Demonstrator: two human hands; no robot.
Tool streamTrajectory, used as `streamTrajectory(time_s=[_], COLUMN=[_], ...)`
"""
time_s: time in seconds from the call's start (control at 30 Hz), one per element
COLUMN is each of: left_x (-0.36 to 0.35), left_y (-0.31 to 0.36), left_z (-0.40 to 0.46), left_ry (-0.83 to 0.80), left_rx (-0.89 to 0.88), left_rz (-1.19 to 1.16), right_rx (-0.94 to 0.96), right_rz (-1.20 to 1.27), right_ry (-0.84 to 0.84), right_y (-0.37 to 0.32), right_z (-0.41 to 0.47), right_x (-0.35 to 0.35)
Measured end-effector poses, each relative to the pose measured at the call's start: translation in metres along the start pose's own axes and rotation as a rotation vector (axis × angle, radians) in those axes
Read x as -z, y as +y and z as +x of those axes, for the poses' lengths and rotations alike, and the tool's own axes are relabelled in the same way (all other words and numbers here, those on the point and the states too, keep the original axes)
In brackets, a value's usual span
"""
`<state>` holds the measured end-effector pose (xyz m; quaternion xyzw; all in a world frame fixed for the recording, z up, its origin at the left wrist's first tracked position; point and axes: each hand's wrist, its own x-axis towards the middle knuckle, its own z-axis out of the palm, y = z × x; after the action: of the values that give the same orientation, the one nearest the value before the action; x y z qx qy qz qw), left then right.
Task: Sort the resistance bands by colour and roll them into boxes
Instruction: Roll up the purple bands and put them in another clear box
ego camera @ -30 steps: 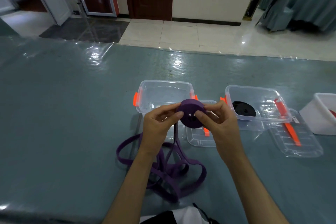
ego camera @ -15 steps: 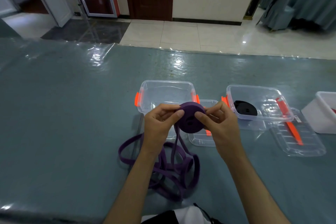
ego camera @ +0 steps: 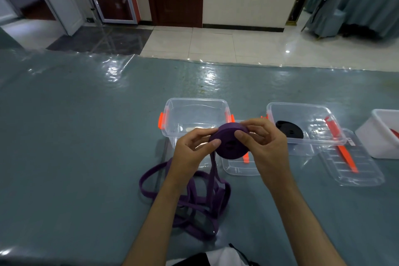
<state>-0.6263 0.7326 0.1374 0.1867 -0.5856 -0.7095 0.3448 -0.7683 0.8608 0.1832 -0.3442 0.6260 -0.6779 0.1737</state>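
Note:
A purple resistance band roll is held above the table between both hands. My left hand pinches its left edge and my right hand grips its right side. The band's loose purple tail hangs from the roll and lies in tangled loops on the table below my wrists. Behind the roll stands an empty clear box with orange latches. To the right, a second clear box holds a rolled black band.
A clear lid lies under the roll, and another lid with an orange latch lies at the right. A white box stands at the right edge. The table has a blue-grey shiny cover.
The roll has turned and grown a little as more band is wound on. The loose loops on the table have shrunk and drawn in toward me.

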Motion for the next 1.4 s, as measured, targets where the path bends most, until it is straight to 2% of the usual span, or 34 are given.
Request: streamTrajectory(time_s=[0.2,0.33,0.4,0.5,0.63,0.73,0.8,0.97,1.07,1.2,1.3,1.4], left_x=[0.010,0.005,0.003,0.000,-0.006,-0.009,-0.011,-0.003,0.004,0.002,-0.001,0.008], left_y=[0.002,-0.002,-0.003,0.002,0.014,0.017,0.017,0.012,0.016,0.020,0.016,0.011], left_z=[0.003,0.001,0.000,-0.001,-0.001,-0.002,-0.004,-0.010,-0.009,-0.008,-0.007,-0.004], left_ry=[-0.015,0.112,0.144,0.109,0.110,0.193,0.223,0.136,0.093,0.119,0.114,0.026], left_rx=[-0.058,-0.189,-0.216,-0.203,-0.220,-0.251,-0.254,-0.199,-0.206,-0.231,-0.249,-0.217], left_rz=[0.190,0.339,0.276,0.108,0.018,0.032,0.035,-0.004,-0.006,0.054,0.053,0.075], right_rx=[0.023,0.067,0.104,0.158,0.149,0.095,0.090,0.161,0.072,-0.048,0.053,0.120], right_rz=[-0.011,-0.050,-0.028,0.009,0.088,0.030,-0.046,-0.058,0.013,0.064,-0.011,-0.070], right_ry=[0.010,0.008,-0.010,-0.014,-0.006,-0.132,-0.157,-0.175,-0.202,-0.260,-0.213,-0.170], right_y=[0.006,0.001,-0.004,-0.010,-0.009,-0.010,-0.012,-0.018,-0.014,-0.011,-0.012,-0.009], right_z=[-0.005,-0.004,-0.003,-0.002,-0.002,0.002,0.004,0.008,0.006,0.006,0.006,0.005], right_x=[-0.002,-0.005,-0.006,-0.008,-0.006,-0.001,0.001,-0.002,-0.005,0.005,0.005,0.003])
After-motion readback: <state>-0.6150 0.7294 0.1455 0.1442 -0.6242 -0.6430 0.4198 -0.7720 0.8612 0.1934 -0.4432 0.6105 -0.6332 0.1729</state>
